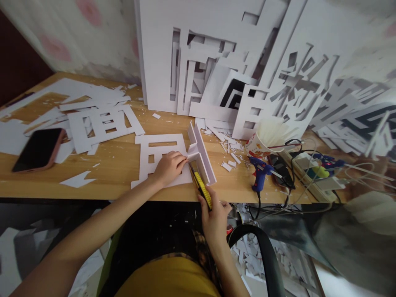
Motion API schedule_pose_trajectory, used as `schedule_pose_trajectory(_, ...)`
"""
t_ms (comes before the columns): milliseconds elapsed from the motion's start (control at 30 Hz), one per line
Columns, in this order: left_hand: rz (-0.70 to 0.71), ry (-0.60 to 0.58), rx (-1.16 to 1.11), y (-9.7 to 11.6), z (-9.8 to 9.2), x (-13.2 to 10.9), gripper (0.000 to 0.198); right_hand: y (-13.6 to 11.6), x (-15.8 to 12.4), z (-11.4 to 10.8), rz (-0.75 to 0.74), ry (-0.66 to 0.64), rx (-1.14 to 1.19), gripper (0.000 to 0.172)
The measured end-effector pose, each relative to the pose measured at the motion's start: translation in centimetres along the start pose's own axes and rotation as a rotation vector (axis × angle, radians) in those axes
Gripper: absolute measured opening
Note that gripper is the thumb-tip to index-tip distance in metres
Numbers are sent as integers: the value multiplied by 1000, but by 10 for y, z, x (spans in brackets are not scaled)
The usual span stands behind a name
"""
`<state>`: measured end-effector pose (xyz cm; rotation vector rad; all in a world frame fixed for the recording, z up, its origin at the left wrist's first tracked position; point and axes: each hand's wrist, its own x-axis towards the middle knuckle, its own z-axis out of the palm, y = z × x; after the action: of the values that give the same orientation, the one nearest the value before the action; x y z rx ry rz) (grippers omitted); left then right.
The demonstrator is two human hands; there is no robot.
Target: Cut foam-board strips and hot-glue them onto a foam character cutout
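Note:
My right hand is wrapped around a yellow utility knife at the table's front edge. Its blade points up and left, close to a narrow white foam board piece with upright walls. With fingertips pressed together, my left hand pinches the near left end of that piece's wall, just above the blade tip. Beneath my left hand lies a flat white foam board with rectangular openings, partly covered by the hand and wrist.
Large cut-out white boards lean against the wall. A phone and white offcuts lie left. On the right are a blue glue gun, a cup of sticks, a power strip, cables and another person's blurred arm.

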<state>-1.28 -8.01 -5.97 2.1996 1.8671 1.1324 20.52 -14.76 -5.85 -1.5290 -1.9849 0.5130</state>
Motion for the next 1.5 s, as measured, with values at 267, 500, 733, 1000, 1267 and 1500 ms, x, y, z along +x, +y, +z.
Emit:
schedule_pose_trajectory(267, -2, -36, 3, -1, 0, 1, 27, 1, -1, 1, -13, 10, 10, 45)
schedule_pose_trajectory(500, 1, -52, 6, 1, -2, 1, 28, 0, 0, 1, -27, 25, 8, 45)
schedule_pose_trajectory(733, 3, -58, 15, 1, -1, 1, 29, -1, 1, 1, -27, 32, 39, 41)
schedule_pose_trajectory(1000, -5, -69, 21, 1, -1, 1, 26, 0, 0, -1, -30, 22, 25, 42)
schedule_pose_trajectory(1267, -7, -69, 11, 3, -2, 2, 29, 0, 0, 1, -35, 23, 21, 45)
schedule_pose_trajectory(1500, -8, -65, 10, 1, -1, 2, 30, -2, 0, 0, -30, 27, 19, 44)
